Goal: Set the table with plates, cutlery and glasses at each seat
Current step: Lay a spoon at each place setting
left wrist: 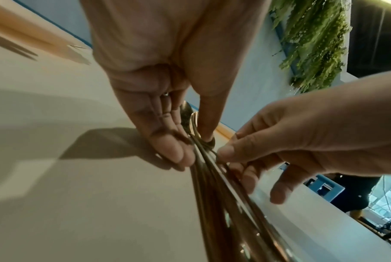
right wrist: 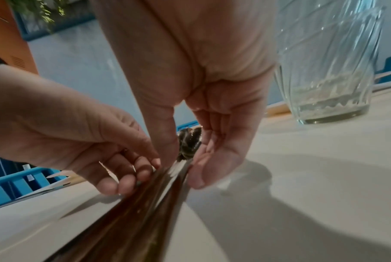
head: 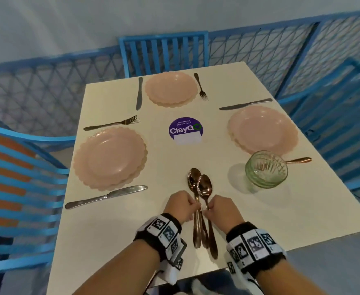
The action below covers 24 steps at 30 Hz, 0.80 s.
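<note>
Both hands hold a bundle of copper spoons point(head: 202, 186) just above the white table point(head: 110, 235), near its front middle, bowls pointing away from me. My left hand point(head: 185, 206) grips the handles from the left. My right hand point(head: 214, 208) pinches one spoon's handle from the right. In the left wrist view the left fingers point(left wrist: 174, 152) curl against the spoons point(left wrist: 223, 203). In the right wrist view the right thumb and fingers point(right wrist: 199, 170) close on a handle point(right wrist: 145, 203). Pink plates lie at the left point(head: 110, 158), far point(head: 171, 88) and right point(head: 262, 128) seats, each with a knife and fork.
A green ribbed glass point(head: 266, 169) stands right of the spoons, with a copper handle point(head: 298, 160) showing behind it. A purple sticker point(head: 185, 130) marks the table's centre. Blue chairs stand at the left point(head: 15, 177), far point(head: 164, 52) and right point(head: 345, 124) sides.
</note>
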### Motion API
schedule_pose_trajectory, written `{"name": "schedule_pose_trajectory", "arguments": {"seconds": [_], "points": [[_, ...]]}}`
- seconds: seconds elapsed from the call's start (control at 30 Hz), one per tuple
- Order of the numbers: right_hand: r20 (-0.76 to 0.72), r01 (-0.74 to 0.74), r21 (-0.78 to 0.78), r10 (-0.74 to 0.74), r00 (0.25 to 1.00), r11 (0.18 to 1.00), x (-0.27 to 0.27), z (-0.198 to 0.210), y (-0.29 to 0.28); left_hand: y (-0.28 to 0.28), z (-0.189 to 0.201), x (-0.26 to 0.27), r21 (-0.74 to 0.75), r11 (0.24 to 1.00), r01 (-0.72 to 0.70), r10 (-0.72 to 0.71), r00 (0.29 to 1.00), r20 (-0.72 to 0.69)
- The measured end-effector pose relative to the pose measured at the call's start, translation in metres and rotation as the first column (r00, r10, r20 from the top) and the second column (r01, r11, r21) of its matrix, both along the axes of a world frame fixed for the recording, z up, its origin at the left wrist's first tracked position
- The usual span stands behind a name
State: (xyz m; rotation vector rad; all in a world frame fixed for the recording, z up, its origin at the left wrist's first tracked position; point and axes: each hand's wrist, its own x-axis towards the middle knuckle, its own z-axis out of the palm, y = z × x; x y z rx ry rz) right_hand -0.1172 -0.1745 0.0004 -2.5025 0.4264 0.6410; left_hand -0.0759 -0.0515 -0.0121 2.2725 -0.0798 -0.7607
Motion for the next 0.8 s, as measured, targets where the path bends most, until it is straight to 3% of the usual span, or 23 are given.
{"name": "schedule_pose_trajectory", "arguments": {"seconds": [0.2,0.33,0.43,0.5,0.6,0.73,0.8], "points": [[0.011,-0.055,0.033,0.055,0.998,0.998,0.015,-0.006,0.006,-0.008,-0.005,0.005,0.034,0.999,-0.021,0.023,0.998,-0.062],[-0.009,-0.094,0.130,0.096,0.995,0.987,0.020,-0.005,0.009,-0.007,-0.002,0.004,0.105,0.994,0.037,-0.039,0.999,0.015],[0.066,-0.099,0.217,0.087,0.994,0.971,0.024,0.010,0.008,-0.004,0.007,0.005,0.010,0.999,-0.030,0.030,0.997,0.068],[0.137,-0.119,0.250,0.087,0.987,0.961,0.030,0.031,0.006,-0.003,0.024,0.010,-0.149,0.982,-0.114,0.122,0.992,0.042],[0.240,-0.124,0.312,0.048,0.970,0.942,0.041,0.071,-0.003,0.001,0.060,0.021,-0.379,0.883,-0.276,0.273,0.960,-0.062],[0.357,-0.198,0.348,0.066,0.932,0.917,0.051,0.141,-0.044,0.009,0.090,0.039,-0.430,0.848,-0.309,0.348,0.938,0.011],[0.400,-0.243,0.289,0.114,0.909,0.926,0.059,0.177,-0.076,0.012,0.093,0.050,-0.433,0.839,-0.331,0.382,0.924,0.034]]}}
